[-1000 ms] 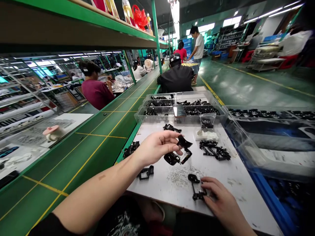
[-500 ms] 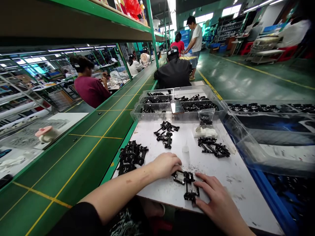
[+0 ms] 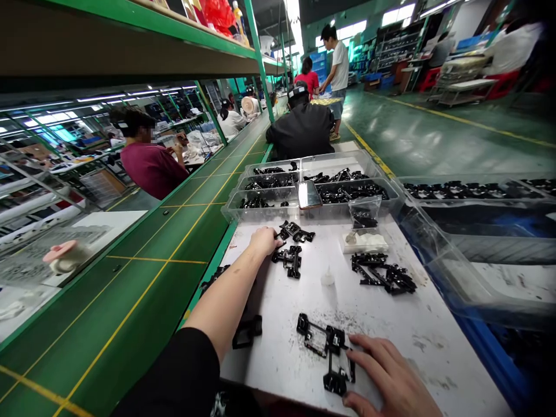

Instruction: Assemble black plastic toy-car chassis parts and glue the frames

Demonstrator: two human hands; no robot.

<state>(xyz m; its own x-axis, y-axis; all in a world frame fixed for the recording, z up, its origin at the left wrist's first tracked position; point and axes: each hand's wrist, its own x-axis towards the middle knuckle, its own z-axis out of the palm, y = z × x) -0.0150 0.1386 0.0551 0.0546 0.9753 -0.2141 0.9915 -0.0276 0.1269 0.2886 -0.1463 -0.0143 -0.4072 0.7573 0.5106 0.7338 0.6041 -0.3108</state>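
My left hand [image 3: 264, 241] reaches to the far left part of the white board, its fingers closed at the edge of a small group of black frame parts [image 3: 296, 231]; what they pinch is too small to make out. Just in front of it lies another black part [image 3: 288, 260]. My right hand [image 3: 384, 370] has its fingers apart, the tips at the right edge of a black frame assembly [image 3: 333, 340] lying flat near the board's front. A small clear bottle [image 3: 327, 277] stands mid-board.
Clear divided bins [image 3: 269, 214] with black parts and a phone [image 3: 308, 194] line the back. A black pile [image 3: 384, 272] lies right, below a white block [image 3: 365, 242]. A green conveyor [image 3: 143, 272] runs left. Several people sit or stand beyond.
My left hand has left the black frame assembly and moved forward and left to the far parts. My right hand remains beside the assembly. The view has shifted slightly.
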